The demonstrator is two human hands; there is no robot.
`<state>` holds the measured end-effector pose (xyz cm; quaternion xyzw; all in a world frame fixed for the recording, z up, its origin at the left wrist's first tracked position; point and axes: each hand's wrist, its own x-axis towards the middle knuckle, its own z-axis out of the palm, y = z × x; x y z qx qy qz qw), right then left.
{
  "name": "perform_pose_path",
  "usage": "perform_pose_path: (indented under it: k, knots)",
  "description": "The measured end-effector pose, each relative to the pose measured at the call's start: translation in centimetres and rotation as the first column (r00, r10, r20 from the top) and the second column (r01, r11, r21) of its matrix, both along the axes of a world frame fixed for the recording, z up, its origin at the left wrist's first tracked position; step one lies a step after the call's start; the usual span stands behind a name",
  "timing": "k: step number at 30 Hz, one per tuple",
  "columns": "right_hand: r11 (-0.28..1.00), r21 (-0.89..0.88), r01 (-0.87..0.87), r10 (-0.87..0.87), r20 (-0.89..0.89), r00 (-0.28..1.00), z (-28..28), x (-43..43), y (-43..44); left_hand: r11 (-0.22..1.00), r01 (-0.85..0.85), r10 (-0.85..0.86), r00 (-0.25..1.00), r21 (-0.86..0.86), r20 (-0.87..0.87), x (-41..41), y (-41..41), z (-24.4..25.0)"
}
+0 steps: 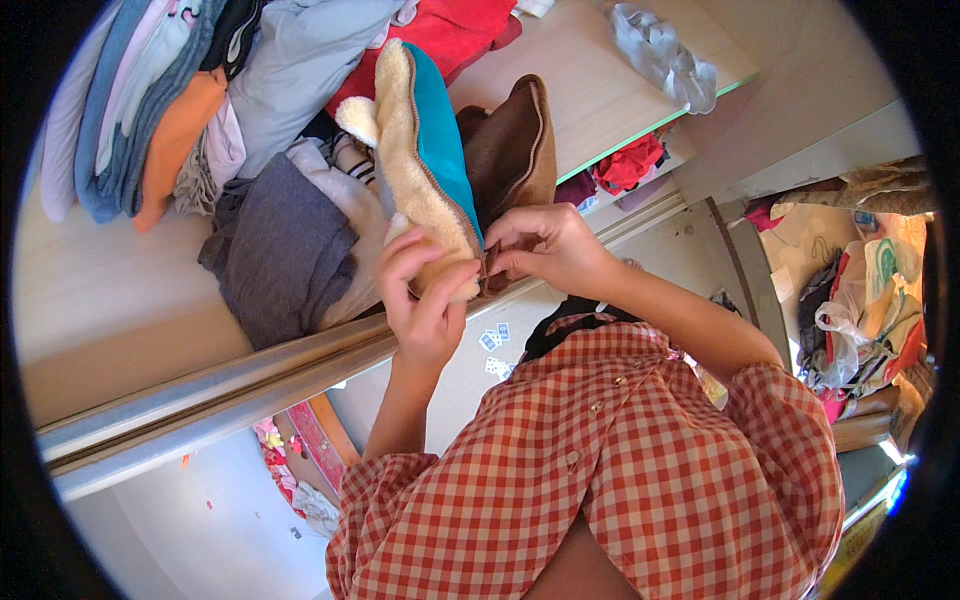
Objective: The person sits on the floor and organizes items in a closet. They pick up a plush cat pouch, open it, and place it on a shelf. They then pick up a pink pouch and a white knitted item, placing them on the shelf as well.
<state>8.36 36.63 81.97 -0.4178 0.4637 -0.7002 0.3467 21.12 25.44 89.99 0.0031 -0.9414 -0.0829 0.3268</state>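
Observation:
A tan plush pouch with a long zipper [420, 172] leans over the shelf's front edge, its teal lining showing along the opening. My left hand [424, 296] grips the plush side near its lower end. At the zipper's lower end, my right hand [551, 247] pinches a brown edge between thumb and fingertips; whether it holds a zipper pull cannot be told. The pouch's brown part [525, 142] stands open behind the teal lining, edged with zipper teeth. A dark grey folded garment [289, 240] lies left of the pouch.
Folded clothes [124, 112] and an orange garment [180, 142] stand at the shelf's left. Red cloth [465, 30] lies behind the pouch, a clear plastic bag [664, 56] at back right. Sliding-door rails [225, 390] run along the front. Playing cards [495, 337] lie on the floor.

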Motion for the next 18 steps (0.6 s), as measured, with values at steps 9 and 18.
perform_pose_path:
  k: [9,18]
  knots:
    - [0.984,-0.120,0.133,-0.172,-0.420,0.891,0.6,-0.6,0.0,0.760,-0.447,0.348,0.893,0.472,0.285,3.4,2.7,0.8]
    - [0.986,0.019,-0.164,0.157,0.211,0.965,1.2,-0.6,0.5,0.069,-0.011,0.287,0.958,0.998,-0.009,2.5,3.8,-0.5]
